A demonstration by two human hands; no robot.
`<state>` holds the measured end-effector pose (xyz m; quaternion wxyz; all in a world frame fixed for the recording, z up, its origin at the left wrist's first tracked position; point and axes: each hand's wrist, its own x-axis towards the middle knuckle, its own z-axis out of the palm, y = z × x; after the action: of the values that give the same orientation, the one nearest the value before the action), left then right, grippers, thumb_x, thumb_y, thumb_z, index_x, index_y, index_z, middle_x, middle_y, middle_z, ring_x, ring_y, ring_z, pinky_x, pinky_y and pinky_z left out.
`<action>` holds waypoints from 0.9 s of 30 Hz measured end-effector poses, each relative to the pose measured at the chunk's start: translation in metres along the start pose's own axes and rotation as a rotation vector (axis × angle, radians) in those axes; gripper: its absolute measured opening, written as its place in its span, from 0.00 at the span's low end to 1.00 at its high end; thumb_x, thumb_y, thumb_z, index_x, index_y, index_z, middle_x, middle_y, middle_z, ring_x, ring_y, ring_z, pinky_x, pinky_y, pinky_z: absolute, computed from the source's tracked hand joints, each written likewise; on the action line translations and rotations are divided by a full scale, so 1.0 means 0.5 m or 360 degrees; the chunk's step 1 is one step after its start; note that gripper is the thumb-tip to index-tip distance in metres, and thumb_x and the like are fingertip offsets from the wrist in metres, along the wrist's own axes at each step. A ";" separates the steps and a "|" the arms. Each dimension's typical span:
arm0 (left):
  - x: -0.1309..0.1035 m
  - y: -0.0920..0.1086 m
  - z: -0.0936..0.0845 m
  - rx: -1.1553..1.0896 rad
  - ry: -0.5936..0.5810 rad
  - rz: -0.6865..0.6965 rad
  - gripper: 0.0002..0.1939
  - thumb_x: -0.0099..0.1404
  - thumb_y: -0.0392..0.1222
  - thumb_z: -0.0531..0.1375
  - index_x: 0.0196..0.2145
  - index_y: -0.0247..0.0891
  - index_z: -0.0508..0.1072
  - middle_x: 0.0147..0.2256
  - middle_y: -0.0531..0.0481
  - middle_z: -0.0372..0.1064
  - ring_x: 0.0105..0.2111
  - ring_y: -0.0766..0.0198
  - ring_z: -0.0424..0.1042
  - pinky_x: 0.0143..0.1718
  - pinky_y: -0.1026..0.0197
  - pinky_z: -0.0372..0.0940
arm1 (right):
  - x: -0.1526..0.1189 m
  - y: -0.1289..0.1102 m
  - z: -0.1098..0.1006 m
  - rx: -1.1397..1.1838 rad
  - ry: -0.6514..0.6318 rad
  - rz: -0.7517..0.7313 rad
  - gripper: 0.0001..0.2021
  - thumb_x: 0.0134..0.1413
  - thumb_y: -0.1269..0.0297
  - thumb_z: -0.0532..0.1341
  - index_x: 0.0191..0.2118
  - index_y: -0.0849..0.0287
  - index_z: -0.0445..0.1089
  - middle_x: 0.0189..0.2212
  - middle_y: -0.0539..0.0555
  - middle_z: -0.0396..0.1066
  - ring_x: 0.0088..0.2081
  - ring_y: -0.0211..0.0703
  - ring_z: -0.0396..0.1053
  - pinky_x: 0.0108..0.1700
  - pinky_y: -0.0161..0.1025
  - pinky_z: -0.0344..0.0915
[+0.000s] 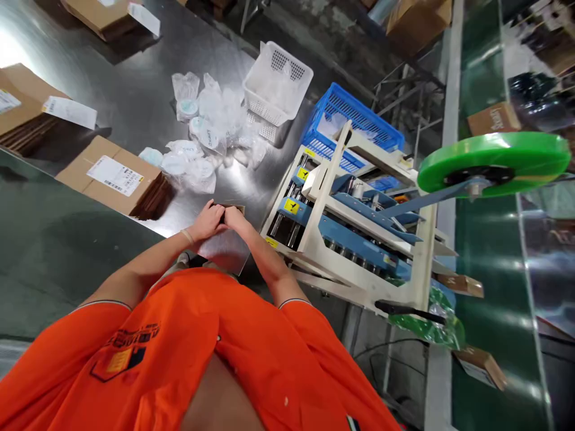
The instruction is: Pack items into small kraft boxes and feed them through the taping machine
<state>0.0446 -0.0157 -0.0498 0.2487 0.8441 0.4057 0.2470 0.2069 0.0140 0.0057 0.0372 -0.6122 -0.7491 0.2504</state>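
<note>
My left hand (209,221) and my right hand (234,218) are close together at the near edge of the metal table, fingers curled inward. Between and behind them shows a small piece of brown cardboard (238,209), apparently a carton; most of it is hidden by my hands. Both hands are closed on it. Just beyond lie several clear plastic bags with round white items (197,167). To the left of my hands is a stack of flat cardboard cartons (108,173) with a white label on top.
A white basket (300,64) with plastic bags stands at the table's far side. A blue crate (381,127) sits behind the carton-sealing machine (350,239), which carries a green tape roll (494,143). A green conveyor (489,281) runs along the right. More flat cartons (27,90) lie left.
</note>
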 end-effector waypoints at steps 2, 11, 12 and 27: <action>0.000 0.010 -0.009 0.0068 -0.0047 0.0005 0.24 0.79 0.57 0.56 0.56 0.34 0.77 0.50 0.33 0.77 0.53 0.39 0.75 0.75 0.27 0.50 | -0.041 0.028 -0.020 0.0000 0.0175 0.0054 0.05 0.67 0.73 0.67 0.45 0.64 0.82 0.46 0.63 0.84 0.52 0.52 0.81 0.63 0.44 0.73; 0.016 0.038 -0.017 0.0088 -0.0090 0.0013 0.25 0.75 0.55 0.61 0.59 0.34 0.79 0.54 0.29 0.77 0.59 0.33 0.71 0.76 0.24 0.47 | -0.052 0.080 0.003 0.0544 0.0181 0.0324 0.06 0.60 0.69 0.65 0.38 0.58 0.81 0.34 0.53 0.81 0.41 0.48 0.78 0.52 0.44 0.76; 0.016 0.033 -0.018 0.0035 -0.0086 0.0019 0.25 0.74 0.55 0.61 0.59 0.35 0.79 0.54 0.29 0.77 0.60 0.33 0.70 0.76 0.24 0.46 | -0.044 0.078 0.010 0.0507 0.0141 0.0251 0.06 0.62 0.69 0.64 0.37 0.58 0.81 0.36 0.55 0.82 0.43 0.49 0.78 0.55 0.45 0.75; 0.031 -0.085 0.024 -0.1655 -0.0065 -0.0928 0.44 0.44 0.65 0.80 0.50 0.36 0.75 0.39 0.46 0.78 0.43 0.53 0.75 0.50 0.47 0.74 | -0.097 0.070 -0.021 -0.0193 -0.0160 -0.0031 0.12 0.75 0.67 0.61 0.55 0.60 0.82 0.61 0.63 0.76 0.63 0.53 0.71 0.69 0.46 0.68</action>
<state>0.0368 0.0174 -0.0819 0.6947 0.4699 0.4418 0.3185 0.2540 -0.0237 0.0124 -0.0351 -0.5925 -0.7698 0.2347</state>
